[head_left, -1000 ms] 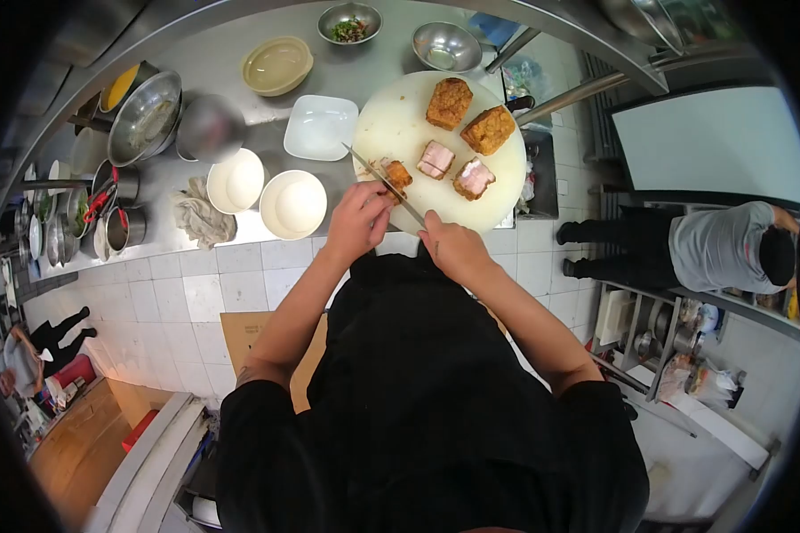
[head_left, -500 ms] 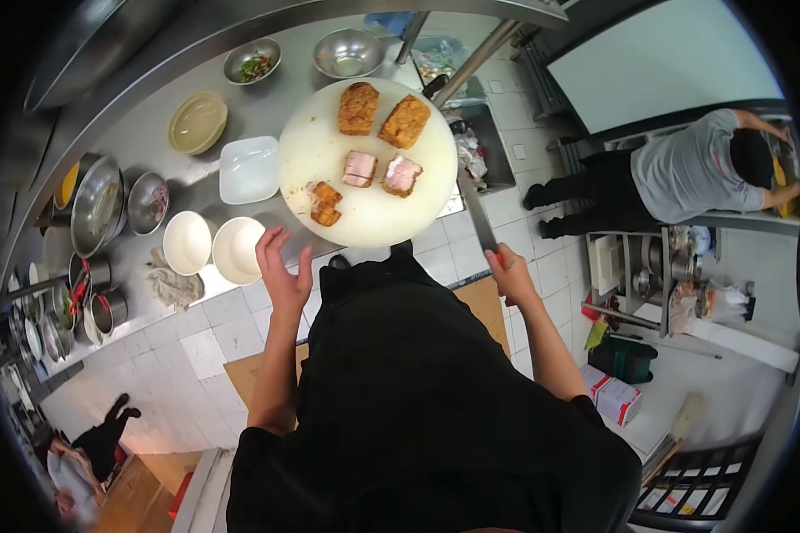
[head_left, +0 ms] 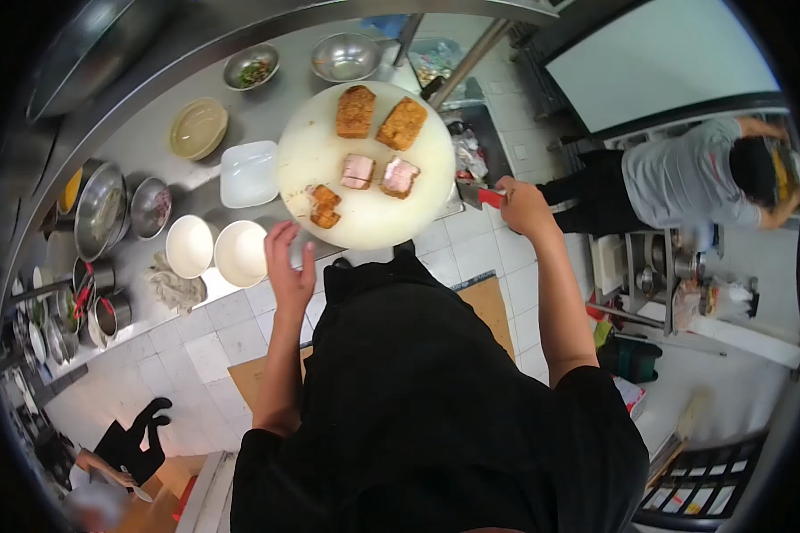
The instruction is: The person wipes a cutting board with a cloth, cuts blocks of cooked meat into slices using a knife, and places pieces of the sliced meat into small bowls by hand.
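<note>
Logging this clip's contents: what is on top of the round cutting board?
On the cutting board lie two browned meat blocks, pink meat chunks and small browned pieces. Their undersides are covered, unseen.

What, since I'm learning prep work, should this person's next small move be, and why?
Probably set the knife down: the right hand holds it beside the right edge of the cutting board, away from the food, while the small browned pieces look already cut and the left hand is empty.
</note>
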`<move>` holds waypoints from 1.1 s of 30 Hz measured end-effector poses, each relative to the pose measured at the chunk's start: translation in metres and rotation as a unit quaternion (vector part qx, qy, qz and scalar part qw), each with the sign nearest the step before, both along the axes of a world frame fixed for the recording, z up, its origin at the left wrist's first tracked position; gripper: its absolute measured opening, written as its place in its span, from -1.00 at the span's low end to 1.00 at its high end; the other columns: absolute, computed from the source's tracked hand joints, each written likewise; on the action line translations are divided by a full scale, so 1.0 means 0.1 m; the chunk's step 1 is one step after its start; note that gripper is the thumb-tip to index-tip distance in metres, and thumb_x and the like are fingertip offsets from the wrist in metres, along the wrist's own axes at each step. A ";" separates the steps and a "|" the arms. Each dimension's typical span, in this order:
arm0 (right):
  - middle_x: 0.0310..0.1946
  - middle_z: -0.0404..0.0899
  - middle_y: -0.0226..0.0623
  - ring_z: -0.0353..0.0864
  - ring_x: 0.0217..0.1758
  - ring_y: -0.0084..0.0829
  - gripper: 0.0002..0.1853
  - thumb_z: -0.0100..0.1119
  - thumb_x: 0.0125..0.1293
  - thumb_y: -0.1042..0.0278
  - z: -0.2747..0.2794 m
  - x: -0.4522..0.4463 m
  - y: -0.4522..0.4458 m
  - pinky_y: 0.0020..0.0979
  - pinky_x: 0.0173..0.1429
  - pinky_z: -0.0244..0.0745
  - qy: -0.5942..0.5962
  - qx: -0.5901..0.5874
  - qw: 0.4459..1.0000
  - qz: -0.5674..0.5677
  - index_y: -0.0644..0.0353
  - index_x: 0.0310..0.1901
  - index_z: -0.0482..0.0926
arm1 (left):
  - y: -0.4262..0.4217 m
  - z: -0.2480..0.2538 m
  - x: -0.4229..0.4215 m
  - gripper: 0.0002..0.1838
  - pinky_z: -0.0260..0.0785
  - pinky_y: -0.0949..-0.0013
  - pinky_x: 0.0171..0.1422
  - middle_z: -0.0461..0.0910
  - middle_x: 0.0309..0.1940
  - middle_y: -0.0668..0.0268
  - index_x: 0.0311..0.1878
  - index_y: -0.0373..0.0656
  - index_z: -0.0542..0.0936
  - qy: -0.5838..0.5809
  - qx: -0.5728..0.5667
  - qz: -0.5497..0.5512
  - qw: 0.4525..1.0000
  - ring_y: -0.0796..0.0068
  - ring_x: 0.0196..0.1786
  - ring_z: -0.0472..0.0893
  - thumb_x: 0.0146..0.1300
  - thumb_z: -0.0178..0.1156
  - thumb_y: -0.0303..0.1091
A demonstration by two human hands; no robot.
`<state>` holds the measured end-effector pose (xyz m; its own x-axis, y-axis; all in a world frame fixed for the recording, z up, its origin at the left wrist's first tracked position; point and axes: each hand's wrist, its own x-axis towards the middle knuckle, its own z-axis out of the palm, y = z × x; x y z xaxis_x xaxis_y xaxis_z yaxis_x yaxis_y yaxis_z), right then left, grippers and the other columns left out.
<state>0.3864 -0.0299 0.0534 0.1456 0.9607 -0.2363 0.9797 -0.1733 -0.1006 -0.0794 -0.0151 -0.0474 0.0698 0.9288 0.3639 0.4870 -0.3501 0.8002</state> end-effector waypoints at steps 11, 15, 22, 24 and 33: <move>0.28 0.69 -0.09 0.62 0.41 0.08 -0.26 0.31 0.25 0.70 -0.09 -2.19 0.89 0.00 0.52 0.51 0.257 0.166 0.894 0.326 0.13 0.51 0.51 | 0.24 0.22 0.42 0.11 0.31 -0.12 0.59 0.48 0.44 -0.13 0.69 -0.31 0.27 0.109 0.003 0.011 0.994 -0.23 0.49 0.44 0.15 0.67 -0.21; 0.24 0.67 -0.10 0.59 0.36 -0.02 -0.08 0.35 0.20 0.70 -0.25 -2.35 1.28 -0.07 0.60 0.36 0.194 0.047 0.891 0.408 0.16 0.67 0.37 | 0.36 0.16 0.46 0.24 0.27 -0.07 0.48 0.52 0.41 -0.05 0.76 -0.28 0.18 0.140 -0.042 0.012 0.989 -0.08 0.47 0.46 0.08 0.70 -0.19; 0.07 0.70 -0.17 0.58 0.36 -0.09 0.03 0.46 0.17 0.64 -0.33 -2.28 1.40 0.09 0.71 0.19 0.137 0.060 0.882 0.446 0.14 0.72 0.28 | 0.39 -0.09 0.45 0.23 0.22 -0.01 0.47 0.62 0.33 0.17 0.76 -0.23 0.17 0.103 -0.031 0.014 0.994 0.01 0.42 0.50 0.09 0.70 -0.22; 0.05 0.71 -0.18 0.58 0.37 -0.09 0.05 0.50 0.16 0.61 -0.36 -2.27 1.40 0.17 0.75 0.15 0.129 0.076 0.873 0.464 0.14 0.73 0.27 | 0.38 -0.09 0.47 0.22 0.24 -0.05 0.48 0.60 0.37 0.12 0.76 -0.23 0.19 0.090 -0.028 0.011 0.995 -0.03 0.40 0.51 0.10 0.70 -0.21; -0.03 0.74 -0.16 0.59 0.37 -0.07 -0.06 0.53 0.21 0.49 -0.32 -2.23 1.51 0.25 0.83 0.03 0.140 0.062 0.828 0.539 0.21 0.66 0.37 | 0.12 0.06 0.73 0.14 0.34 -0.07 0.39 0.55 0.40 0.01 0.73 -0.27 0.24 0.129 -0.030 0.135 0.982 -0.12 0.36 0.51 0.15 0.65 -0.23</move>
